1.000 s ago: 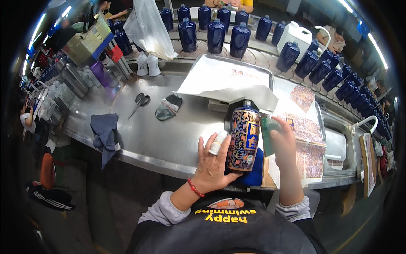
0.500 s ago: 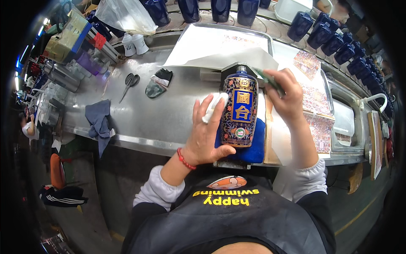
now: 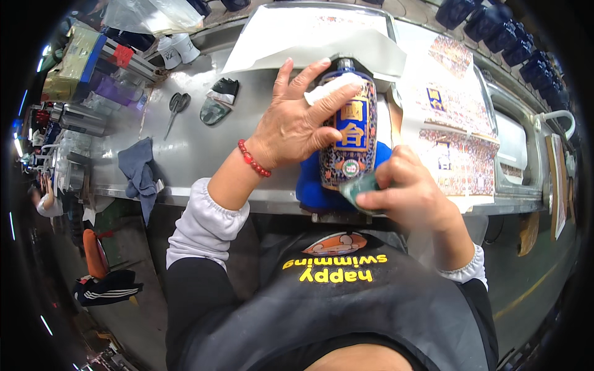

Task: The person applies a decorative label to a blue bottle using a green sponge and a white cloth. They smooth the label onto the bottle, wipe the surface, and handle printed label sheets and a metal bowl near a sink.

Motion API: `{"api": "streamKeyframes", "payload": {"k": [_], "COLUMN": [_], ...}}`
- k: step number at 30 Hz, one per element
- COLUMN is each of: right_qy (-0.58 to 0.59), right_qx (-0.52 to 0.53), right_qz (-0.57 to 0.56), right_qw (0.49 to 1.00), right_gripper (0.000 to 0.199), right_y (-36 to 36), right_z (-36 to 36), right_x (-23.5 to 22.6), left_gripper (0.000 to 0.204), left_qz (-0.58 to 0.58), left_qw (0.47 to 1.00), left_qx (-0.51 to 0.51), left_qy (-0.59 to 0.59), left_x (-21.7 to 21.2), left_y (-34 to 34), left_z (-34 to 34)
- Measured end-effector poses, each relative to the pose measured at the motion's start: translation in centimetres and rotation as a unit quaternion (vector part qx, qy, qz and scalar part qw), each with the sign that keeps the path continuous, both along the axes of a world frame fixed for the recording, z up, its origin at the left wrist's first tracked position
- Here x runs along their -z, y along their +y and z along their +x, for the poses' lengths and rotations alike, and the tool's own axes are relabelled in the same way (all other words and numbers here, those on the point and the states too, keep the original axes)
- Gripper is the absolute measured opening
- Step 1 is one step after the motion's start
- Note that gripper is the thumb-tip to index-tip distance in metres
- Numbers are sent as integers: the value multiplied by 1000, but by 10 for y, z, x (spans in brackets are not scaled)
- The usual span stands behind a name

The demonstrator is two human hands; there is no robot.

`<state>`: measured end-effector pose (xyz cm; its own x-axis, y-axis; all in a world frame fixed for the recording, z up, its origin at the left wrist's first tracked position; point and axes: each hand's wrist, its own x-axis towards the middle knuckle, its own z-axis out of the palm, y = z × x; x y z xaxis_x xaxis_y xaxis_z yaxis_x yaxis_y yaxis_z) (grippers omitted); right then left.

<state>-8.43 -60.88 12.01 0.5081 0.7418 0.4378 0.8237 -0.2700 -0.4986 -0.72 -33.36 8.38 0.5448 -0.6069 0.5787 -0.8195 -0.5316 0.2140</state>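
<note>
A dark blue bottle point(image 3: 348, 139) with an ornate gold and floral label lies on a blue cloth pad point(image 3: 310, 182), its neck pointing away from me. My left hand point(image 3: 300, 117) rests over the bottle's left side, index finger and thumb on the label. A folded white cloth point(image 3: 334, 88) is pinched in that hand, against the bottle's upper part. At the bottle's lower right edge, my right hand point(image 3: 405, 191) grips a flat green scraper point(image 3: 360, 189) whose edge meets the bottle's base; motion slightly blurs this hand.
Left on the metal bench point(image 3: 189, 151) are black scissors point(image 3: 177, 110), a green marbled piece point(image 3: 213, 111) with black-and-white cloth, and a grey rag point(image 3: 138, 170). Patterned label sheets point(image 3: 455, 105) lie at right, beside a sink point(image 3: 510, 157). Several blue bottles point(image 3: 504, 34) stand beyond.
My right hand has brought the scraper from beside the bottle's neck down to its base. My left hand has moved up the bottle with the white cloth, now over the label. The view has shifted.
</note>
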Motion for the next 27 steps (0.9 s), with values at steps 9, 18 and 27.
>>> {"api": "streamKeyframes", "payload": {"k": [9,18,27], "right_qy": [340,277,150], "right_qx": [220,275,253], "right_qz": [403,278,88], "right_qw": [821,878,952], "right_gripper": [27,27,36], "right_y": [-28,8,60], "right_z": [-16,14,55], "right_x": [30,16,-32], "left_gripper": [69,75,57], "left_qz": [6,-97,-42], "left_qw": [1000,984,996], "left_qx": [-2,-133,-76], "left_qy": [0,65,-22], "left_x": [11,24,33], "left_y": [-34,-30,-38], "left_z": [-91,-112,-120]}}
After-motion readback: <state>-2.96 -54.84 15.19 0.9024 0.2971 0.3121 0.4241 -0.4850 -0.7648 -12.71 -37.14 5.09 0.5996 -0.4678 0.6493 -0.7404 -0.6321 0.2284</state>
